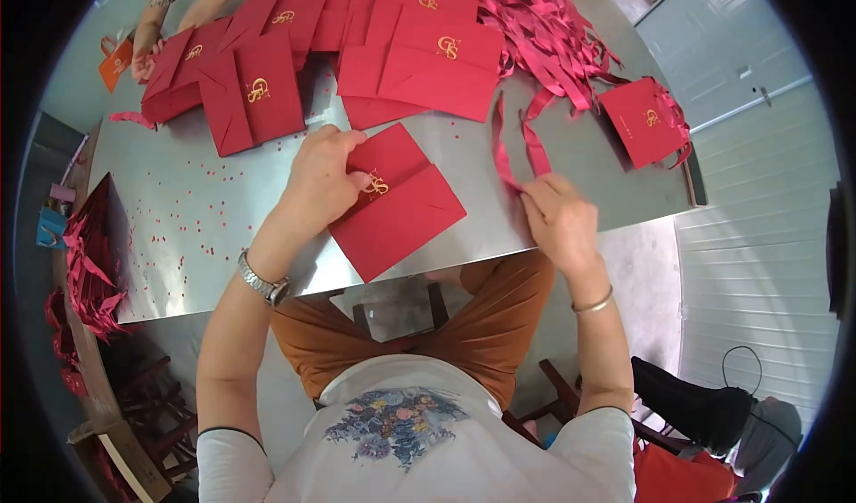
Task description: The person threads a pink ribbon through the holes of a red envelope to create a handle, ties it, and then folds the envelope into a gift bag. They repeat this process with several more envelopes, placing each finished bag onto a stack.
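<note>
A flat red paper bag (401,213) with a gold logo lies tilted near the table's front edge. My left hand (325,177) is closed on its upper left edge, thumb over the front near the logo. To the right, my right hand (559,218) pinches a red ribbon (506,160), whose two strands run up the table from the fingers. Piles of flat red bags (419,48) lie beyond my left hand, and a heap of red ribbons (544,35) is at the back right.
Another person's hand (145,53) is at the back left beside stacked bags (259,88). One bag with ribbon (644,121) lies at the right edge. Red dots are scattered over the metal table (223,262). More red bags (94,258) stand beyond its left edge.
</note>
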`<state>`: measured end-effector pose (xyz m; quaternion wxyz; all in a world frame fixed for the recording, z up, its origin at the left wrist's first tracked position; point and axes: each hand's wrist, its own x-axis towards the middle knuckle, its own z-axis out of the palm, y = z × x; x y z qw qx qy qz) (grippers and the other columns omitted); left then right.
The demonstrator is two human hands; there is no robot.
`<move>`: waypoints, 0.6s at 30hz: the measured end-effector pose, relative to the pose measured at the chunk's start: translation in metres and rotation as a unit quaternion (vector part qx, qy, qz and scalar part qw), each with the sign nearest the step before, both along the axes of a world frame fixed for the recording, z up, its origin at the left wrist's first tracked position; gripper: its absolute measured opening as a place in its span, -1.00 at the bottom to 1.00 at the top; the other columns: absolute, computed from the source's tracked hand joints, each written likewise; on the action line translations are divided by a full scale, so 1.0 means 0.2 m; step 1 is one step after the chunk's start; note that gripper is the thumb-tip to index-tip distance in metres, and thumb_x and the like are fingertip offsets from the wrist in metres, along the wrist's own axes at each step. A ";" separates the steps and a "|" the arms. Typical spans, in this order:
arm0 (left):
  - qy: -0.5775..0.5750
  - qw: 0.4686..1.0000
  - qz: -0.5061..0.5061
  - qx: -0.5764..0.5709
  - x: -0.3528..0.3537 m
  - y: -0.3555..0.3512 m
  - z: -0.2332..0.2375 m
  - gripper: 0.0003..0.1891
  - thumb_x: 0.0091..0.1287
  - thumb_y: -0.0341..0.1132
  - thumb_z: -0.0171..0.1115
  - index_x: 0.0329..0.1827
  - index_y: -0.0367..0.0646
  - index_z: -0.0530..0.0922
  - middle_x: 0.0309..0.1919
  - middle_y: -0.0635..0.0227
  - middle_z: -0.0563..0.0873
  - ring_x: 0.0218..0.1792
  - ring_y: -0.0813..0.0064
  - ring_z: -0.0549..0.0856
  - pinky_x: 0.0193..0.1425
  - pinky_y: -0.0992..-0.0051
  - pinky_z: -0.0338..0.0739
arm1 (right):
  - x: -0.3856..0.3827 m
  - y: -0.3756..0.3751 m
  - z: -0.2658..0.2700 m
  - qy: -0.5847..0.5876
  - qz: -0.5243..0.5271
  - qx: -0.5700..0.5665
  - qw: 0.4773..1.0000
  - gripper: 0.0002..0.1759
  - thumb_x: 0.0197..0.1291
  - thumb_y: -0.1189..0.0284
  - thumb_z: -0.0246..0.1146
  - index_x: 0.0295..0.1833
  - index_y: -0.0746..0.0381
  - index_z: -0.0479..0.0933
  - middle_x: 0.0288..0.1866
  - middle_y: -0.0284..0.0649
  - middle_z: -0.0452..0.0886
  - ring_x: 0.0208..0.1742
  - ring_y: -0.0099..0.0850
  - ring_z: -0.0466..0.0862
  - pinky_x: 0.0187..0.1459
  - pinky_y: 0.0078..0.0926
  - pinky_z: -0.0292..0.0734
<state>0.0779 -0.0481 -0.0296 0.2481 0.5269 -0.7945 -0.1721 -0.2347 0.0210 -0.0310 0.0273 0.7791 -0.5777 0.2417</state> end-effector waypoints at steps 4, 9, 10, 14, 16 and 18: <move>0.056 0.996 0.000 0.072 -0.01 -0.03 0.01 -0.63 0.03 -0.54 0.36 -0.04 -0.31 0.55 -0.19 0.12 0.64 -0.13 0.20 0.62 -0.01 0.33 0.51 | -0.09 0.04 0.06 0.039 0.016 -0.078 0.996 -0.90 0.09 0.43 0.35 -0.28 0.21 0.63 -0.24 -0.18 0.65 -0.28 -0.20 0.67 -0.30 -0.33 0.58; 0.050 0.992 -0.007 0.116 -0.02 -0.05 -0.01 -0.69 0.07 -0.54 0.33 -0.10 -0.29 0.52 -0.26 0.14 0.66 -0.20 0.22 0.65 -0.07 0.35 0.52 | 0.04 -0.23 0.05 -0.089 -0.050 -0.015 0.995 -0.81 0.18 0.41 0.28 -0.17 0.30 0.64 -0.20 -0.06 0.67 -0.19 -0.11 0.67 -0.17 -0.31 0.57; 0.043 0.992 -0.011 0.122 -0.02 -0.05 0.00 -0.70 0.11 -0.52 0.31 -0.08 -0.28 0.52 -0.27 0.13 0.66 -0.21 0.22 0.65 -0.08 0.35 0.52 | 0.10 -0.30 0.03 -0.092 -0.047 -0.015 0.995 -0.81 0.18 0.41 0.28 -0.17 0.30 0.64 -0.20 -0.06 0.67 -0.19 -0.11 0.67 -0.17 -0.31 0.57; 0.040 0.991 0.003 0.124 -0.04 0.00 0.06 -0.70 0.18 -0.44 0.28 -0.02 -0.27 0.54 -0.26 0.11 0.67 -0.21 0.21 0.65 -0.08 0.35 0.53 | 0.22 -0.45 0.01 -0.008 -0.134 0.100 0.986 -0.73 0.19 0.29 0.23 -0.12 0.25 0.65 -0.18 0.02 0.68 -0.11 -0.02 0.67 -0.07 -0.15 0.56; 0.058 0.992 0.017 0.109 -0.04 0.01 0.06 -0.73 0.20 -0.38 0.28 -0.06 -0.30 0.56 -0.29 0.12 0.68 -0.25 0.25 0.66 -0.10 0.37 0.53 | 0.22 -0.46 0.00 -0.006 -0.141 0.126 0.982 -0.71 0.19 0.27 0.21 -0.12 0.23 0.65 -0.19 0.03 0.68 -0.09 0.01 0.67 -0.05 -0.10 0.55; 0.078 0.990 0.007 0.114 -0.02 0.00 0.04 -0.76 0.19 -0.37 0.31 -0.15 -0.34 0.57 -0.34 0.14 0.69 -0.29 0.31 0.66 -0.13 0.39 0.53 | 0.20 -0.39 0.01 0.041 -0.158 0.110 0.980 -0.76 0.21 0.28 0.21 -0.21 0.22 0.62 -0.27 0.06 0.68 -0.14 0.08 0.67 -0.10 -0.01 0.58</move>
